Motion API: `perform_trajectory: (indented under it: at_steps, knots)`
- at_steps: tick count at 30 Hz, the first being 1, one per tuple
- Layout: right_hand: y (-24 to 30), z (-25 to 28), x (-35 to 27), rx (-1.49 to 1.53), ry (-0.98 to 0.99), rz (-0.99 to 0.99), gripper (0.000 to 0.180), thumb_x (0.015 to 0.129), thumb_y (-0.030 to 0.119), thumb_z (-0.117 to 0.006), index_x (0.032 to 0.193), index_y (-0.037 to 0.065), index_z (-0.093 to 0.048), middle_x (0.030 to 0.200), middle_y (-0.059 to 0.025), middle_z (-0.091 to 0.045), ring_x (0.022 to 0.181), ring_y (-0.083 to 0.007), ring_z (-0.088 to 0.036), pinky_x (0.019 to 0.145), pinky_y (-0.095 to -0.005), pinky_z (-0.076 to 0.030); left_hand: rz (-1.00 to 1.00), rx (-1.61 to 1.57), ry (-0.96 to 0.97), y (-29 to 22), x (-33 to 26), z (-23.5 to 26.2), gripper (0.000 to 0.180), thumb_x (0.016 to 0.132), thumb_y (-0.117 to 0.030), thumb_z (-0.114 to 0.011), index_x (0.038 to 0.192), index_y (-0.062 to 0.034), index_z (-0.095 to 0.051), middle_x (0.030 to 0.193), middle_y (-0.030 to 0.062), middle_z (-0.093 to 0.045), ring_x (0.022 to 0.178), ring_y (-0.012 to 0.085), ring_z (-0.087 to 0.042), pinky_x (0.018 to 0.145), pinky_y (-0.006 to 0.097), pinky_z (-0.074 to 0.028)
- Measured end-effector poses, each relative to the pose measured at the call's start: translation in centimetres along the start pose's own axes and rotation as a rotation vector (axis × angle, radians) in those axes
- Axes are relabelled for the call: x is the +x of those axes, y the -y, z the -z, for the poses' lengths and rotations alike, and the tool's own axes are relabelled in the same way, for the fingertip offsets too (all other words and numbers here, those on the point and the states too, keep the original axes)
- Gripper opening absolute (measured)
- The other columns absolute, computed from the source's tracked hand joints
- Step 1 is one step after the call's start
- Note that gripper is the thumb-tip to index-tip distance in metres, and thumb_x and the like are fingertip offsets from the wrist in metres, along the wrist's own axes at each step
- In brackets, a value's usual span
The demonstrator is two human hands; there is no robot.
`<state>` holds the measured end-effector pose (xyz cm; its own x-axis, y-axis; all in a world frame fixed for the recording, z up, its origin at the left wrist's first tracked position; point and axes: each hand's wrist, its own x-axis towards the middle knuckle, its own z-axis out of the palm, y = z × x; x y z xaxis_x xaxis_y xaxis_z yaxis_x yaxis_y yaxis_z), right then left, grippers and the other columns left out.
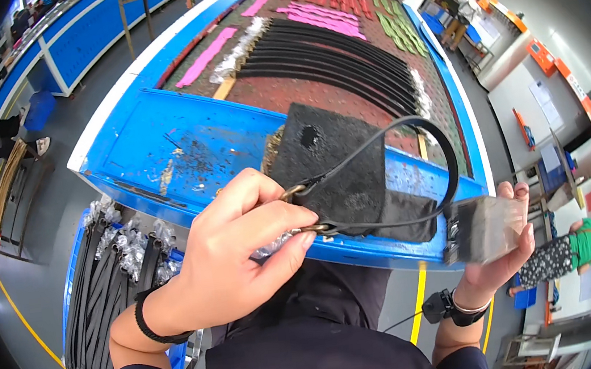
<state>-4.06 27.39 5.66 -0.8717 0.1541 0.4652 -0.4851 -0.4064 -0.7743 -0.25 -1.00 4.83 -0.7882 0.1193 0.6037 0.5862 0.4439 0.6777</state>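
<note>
Left hand: the left hand is palm down, wrist bent inward, thumb and forefinger pinched together on a metal fitting of the strap.
Black strap: the narrow black strap is held in front of the body, arched into a smooth, dark loop over the bench's near edge; a brass-toned ring shows at its upper end, by the forefinger.
Right hand: the right hand is turned palm up, fingers and thumb closed around the right end of a translucent grey block, dark along its left side.
Blue crate: at lower left, the crate is heaped with black straps, many ends wrapped in clear plastic.
Blue tray: the shallow tray, smudged black, bears a dark square slab and a black cloth.
Bench top: beyond, the maroon surface carries a row of black belts with wrapped ends, then pink, red and green strips.
Background: a green garment shows at right.
</note>
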Motion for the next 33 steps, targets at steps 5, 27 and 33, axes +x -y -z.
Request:
perform_trajectory:
  at_steps: [5,27,33]
  knots:
    - [-0.4,-2.4,-1.4,-0.353,-0.121,0.138,0.055,0.074,0.051,-0.052,0.102,0.006,-0.037,0.090,-0.0079,-0.042,0.071,-0.0108,-0.041,0.059,-0.0205,-0.036,0.020,-0.037,0.111,-0.8,0.0,-1.1,0.020,0.064,-0.001,-0.067,0.084,-0.0014,-0.065,0.078,0.0103,-0.048,0.067,0.0189,-0.049,0.056,0.026,-0.038]
    - [-1.1,-1.8,-1.3,-0.418,-0.035,0.094,0.056,0.069,0.048,-0.061,0.099,0.006,-0.039,0.086,-0.0114,-0.047,0.074,-0.0143,-0.044,0.068,-0.0258,-0.037,-0.085,0.074,0.128,-1.1,-0.1,-1.6,0.021,0.059,-0.001,-0.068,0.080,-0.0003,-0.065,0.071,0.0105,-0.049,0.060,0.0194,-0.047,0.050,0.028,-0.035]
    - [-1.3,-2.0,-1.5,-0.465,-0.063,0.147,0.055,0.067,0.048,-0.061,0.096,0.007,-0.038,0.085,-0.0105,-0.046,0.073,-0.0136,-0.044,0.066,-0.0238,-0.037,-0.063,0.042,0.134,-0.9,-0.1,-1.6,0.020,0.060,-0.001,-0.068,0.080,0.0002,-0.065,0.072,0.0107,-0.049,0.061,0.0192,-0.048,0.050,0.027,-0.035]
